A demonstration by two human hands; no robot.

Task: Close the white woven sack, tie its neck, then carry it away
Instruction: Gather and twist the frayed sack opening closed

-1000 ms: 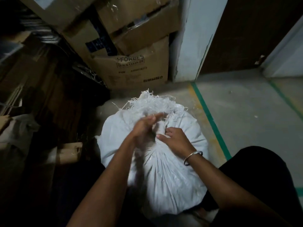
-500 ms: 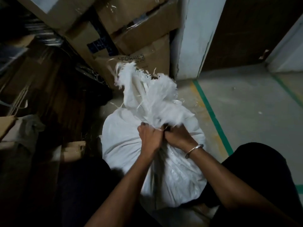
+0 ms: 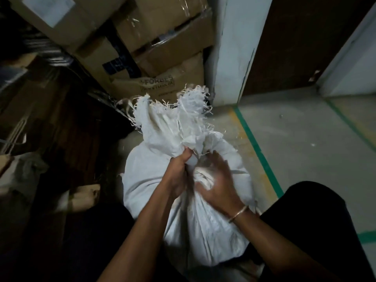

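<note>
The left hand (image 3: 178, 176) is clenched round the gathered neck (image 3: 190, 151) of the sack (image 3: 195, 224), thumb pointing to the far side. The right hand (image 3: 220, 186) lies on the sack's top just right of that fist. It is blurred, but its fingers (image 3: 216, 161) look spread and fairly straight, reaching toward the neck and gripping nothing that can be made out.

The grey floor (image 3: 305, 151) fills the right side. On the far left a leaning stack of boxes (image 3: 162, 47) rises, some wrapped in clear tape. The lowest has print too dim to read fully. Right of the boxes stands a pale pillar (image 3: 234, 47), and beyond it a dark door (image 3: 301, 37).

The sack sits on the floor in the middle, near the person, just in front of the boxes and the pillar's foot. It is full and rounded, its cloth pleated toward the neck. Above the fist its frayed mouth (image 3: 173, 119) stands up in two loose tufts with strands sticking out.

A black-clad leg (image 3: 305, 224) is at the near right, against the sack's side. A green line (image 3: 257, 153) runs along the floor from the pillar toward the leg, with a faded yellow band beside it. A thin metal bangle (image 3: 238, 213) circles the right wrist.
</note>
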